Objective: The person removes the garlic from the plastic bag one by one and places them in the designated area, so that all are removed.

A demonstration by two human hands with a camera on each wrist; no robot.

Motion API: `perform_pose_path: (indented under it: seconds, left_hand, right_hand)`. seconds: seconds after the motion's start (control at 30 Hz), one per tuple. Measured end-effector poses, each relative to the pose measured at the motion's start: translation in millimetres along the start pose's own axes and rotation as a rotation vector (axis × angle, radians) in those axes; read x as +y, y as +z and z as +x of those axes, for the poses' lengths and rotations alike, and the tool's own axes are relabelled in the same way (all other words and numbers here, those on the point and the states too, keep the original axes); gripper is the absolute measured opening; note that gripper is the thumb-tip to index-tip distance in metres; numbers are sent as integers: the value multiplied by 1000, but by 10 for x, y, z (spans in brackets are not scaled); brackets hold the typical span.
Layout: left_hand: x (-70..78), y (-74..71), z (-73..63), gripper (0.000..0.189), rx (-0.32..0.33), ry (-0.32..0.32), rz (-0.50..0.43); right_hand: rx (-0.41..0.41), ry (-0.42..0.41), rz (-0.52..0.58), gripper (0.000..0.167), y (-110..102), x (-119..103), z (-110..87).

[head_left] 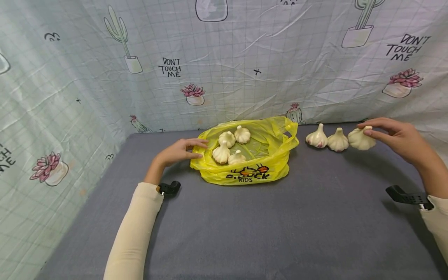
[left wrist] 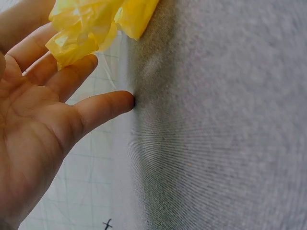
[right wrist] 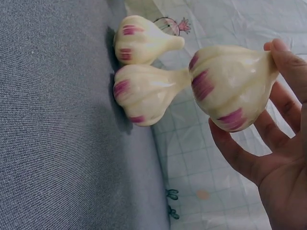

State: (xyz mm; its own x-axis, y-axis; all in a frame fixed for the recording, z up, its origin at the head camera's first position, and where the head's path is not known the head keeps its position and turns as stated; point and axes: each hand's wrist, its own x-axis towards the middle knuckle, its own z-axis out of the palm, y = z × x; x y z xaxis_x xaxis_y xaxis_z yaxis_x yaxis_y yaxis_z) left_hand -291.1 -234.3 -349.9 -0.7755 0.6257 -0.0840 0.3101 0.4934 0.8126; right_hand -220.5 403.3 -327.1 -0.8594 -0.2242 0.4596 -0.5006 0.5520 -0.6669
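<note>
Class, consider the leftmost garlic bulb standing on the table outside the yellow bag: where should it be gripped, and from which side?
Probably best pinched by the slim neck of this garlic bulb, coming from above. It stands with its wide body down and that neck pointing up, free to reach, while the neighbouring bulb crowds its right side.

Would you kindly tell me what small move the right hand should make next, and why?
Probably carry the held garlic bulb toward the yellow bag: the right hand holds it clear of the table, and the bag, touched by the left hand, lies open with four bulbs inside.
</note>
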Motion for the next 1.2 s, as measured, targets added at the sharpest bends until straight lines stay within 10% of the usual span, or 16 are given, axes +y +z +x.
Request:
perform_pose_path:
  seconds: [1.2]
  left_hand:
    - [-84,-21,9,39,-5,-2,34]
  right_hand:
    - [-33,258,-174,37,-111,345,40]
